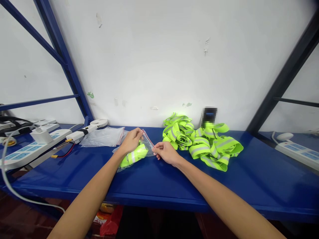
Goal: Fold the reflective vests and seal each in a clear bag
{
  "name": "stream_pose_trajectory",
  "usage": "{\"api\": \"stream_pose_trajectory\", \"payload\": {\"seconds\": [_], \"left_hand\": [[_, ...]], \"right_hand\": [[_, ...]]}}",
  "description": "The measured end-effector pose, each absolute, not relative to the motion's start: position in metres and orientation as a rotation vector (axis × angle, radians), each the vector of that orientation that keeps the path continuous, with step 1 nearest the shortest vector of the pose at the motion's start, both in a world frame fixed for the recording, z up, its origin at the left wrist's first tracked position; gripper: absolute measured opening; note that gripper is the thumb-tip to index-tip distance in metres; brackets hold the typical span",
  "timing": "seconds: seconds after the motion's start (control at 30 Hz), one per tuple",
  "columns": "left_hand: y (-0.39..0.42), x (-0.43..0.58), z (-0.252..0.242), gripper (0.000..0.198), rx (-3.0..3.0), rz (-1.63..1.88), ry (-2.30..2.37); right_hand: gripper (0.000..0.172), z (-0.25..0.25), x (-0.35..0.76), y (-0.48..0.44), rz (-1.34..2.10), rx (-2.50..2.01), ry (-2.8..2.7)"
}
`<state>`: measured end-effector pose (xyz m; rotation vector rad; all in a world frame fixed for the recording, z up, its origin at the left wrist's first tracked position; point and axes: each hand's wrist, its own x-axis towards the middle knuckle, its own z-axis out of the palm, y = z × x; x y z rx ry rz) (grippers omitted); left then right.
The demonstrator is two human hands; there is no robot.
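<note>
Clear plastic with a red line along its mouth forms the zip bag (149,146), located near mid-table, directly ahead of the wearer at twelve o'clock and held between both hands. Inside it, as far as the film shows, sits a folded yellow-green reflective strap (134,156), bunched beneath the left forearm and wrist. The left hand (132,141) is closed in a pinch at the far end of the red-lined edge; the right hand (166,152) pinches the near end between thumb and fingertips, with little gap showing. Whether the zip is sealed cannot be determined. Taking the bag as clock centre, with the wall at twelve, loose reflective straps (214,146) lie tangled from two to three o'clock on the blue table (161,179); flat clear bags (103,137) lie at ten, just beside the left hand, with a handheld fan (98,123) beyond. Risks, in this inspector's judgement: the strap's bulk could press against the mouth and leave the zip partly unseated; a fold caught in the track would have the same effect; uneven pull between the two pinches could stretch or split the thin film; and a leftward sweep could disturb the flat bags.
</note>
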<state>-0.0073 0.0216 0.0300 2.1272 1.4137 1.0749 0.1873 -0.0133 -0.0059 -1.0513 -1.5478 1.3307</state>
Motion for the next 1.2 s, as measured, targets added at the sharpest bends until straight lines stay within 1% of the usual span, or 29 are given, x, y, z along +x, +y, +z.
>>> {"api": "stream_pose_trajectory", "payload": {"seconds": [0.17, 0.27, 0.33, 0.47, 0.53, 0.63, 0.7, 0.83, 1.1, 1.2], "left_hand": [[0.021, -0.006, 0.031, 0.035, 2.136, 1.084, 1.409], [0.02, -0.004, 0.03, 0.033, 2.145, 1.083, 1.388], [0.02, -0.003, 0.03, 0.032, 2.154, 1.075, 1.356], [0.02, -0.002, 0.03, 0.031, 2.142, 1.086, 1.326], [0.02, -0.002, 0.03, 0.032, 2.131, 1.089, 1.342], [0.02, -0.001, 0.031, 0.031, 2.137, 1.091, 1.364], [0.019, 0.0, 0.031, 0.031, 2.152, 1.092, 1.359], [0.017, 0.003, 0.032, 0.031, 2.214, 1.082, 1.298], [0.012, 0.009, 0.033, 0.033, 2.193, 1.101, 1.208], [0.015, 0.0, 0.042, 0.033, 2.055, 1.254, 1.12]], "right_hand": [[0.013, -0.005, 0.187, -0.013, 1.36, -1.019, -1.564], [0.017, -0.007, 0.183, -0.011, 1.329, -0.981, -1.604], [0.017, -0.009, 0.179, -0.01, 1.205, -0.986, -1.654], [0.014, -0.016, 0.172, -0.009, 0.815, -1.028, -1.749], [0.014, -0.018, 0.171, -0.009, 0.724, -1.03, -1.769], [0.016, -0.018, 0.17, -0.009, 0.754, -1.057, -1.77], [0.021, -0.016, 0.169, -0.008, 0.761, -1.083, -1.762], [0.03, -0.014, 0.162, -0.006, 0.623, -1.09, -1.785], [0.03, -0.012, 0.158, -0.017, 0.509, -1.013, -1.771], [0.03, -0.008, 0.159, -0.021, 0.505, -0.982, -1.754]]}}
